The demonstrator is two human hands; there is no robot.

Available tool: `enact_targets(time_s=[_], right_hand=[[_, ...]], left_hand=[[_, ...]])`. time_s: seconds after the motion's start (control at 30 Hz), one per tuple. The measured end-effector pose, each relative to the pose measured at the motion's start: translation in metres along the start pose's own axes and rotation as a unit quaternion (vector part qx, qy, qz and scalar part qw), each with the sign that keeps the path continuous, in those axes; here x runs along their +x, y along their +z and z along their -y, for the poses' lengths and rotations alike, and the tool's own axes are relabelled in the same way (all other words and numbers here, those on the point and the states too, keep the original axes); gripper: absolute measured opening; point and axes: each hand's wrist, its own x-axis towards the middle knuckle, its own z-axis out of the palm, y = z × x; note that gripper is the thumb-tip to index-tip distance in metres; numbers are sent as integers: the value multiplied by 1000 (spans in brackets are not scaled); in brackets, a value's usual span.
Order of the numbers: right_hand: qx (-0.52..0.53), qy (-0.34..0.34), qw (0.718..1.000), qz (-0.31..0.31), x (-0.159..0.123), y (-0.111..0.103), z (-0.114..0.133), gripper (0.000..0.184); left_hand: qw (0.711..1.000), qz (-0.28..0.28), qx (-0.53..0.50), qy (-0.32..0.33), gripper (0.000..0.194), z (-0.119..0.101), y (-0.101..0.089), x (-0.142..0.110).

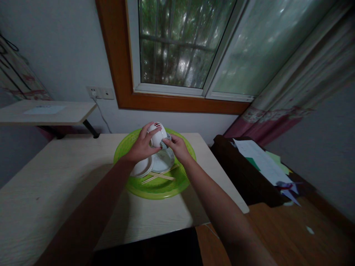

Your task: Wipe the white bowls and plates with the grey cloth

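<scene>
My left hand (142, 145) grips a white bowl (157, 134) with red marks, held tilted above a large green basin (155, 188) on the pale wooden table (55, 184). My right hand (179, 147) pinches a small grey cloth (165, 142) against the bowl's side. Inside the basin lie white plates (144, 168) and wooden chopsticks (159, 176).
A dark low cabinet (244, 177) with papers (259, 160) stands to the right of the table. A small shelf (47, 111) juts from the left wall beside a wall socket (100, 92). A window and a curtain (294, 92) are behind.
</scene>
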Motion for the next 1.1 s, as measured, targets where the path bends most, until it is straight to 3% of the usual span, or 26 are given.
enact_targets(time_s=[0.2, 0.4, 0.53, 0.77, 1.1], right_hand=[[5, 11, 1000, -6, 2, -2, -3, 38], [37, 20, 999, -7, 4, -3, -7, 40], [28, 21, 999, 10, 3, -3, -7, 40], [17, 12, 1000, 12, 3, -4, -6, 39], [48, 36, 998, -18, 2, -4, -6, 41]], left_hand=[[999, 6, -13, -37, 91, -3, 2, 0], [992, -38, -52, -106, 117, 5, 14, -2], [986, -42, -72, -142, 121, 8, 17, -3], [995, -52, -30, -83, 111, 6, 9, 1], [1000, -6, 21, -11, 107, 3, 5, 0]])
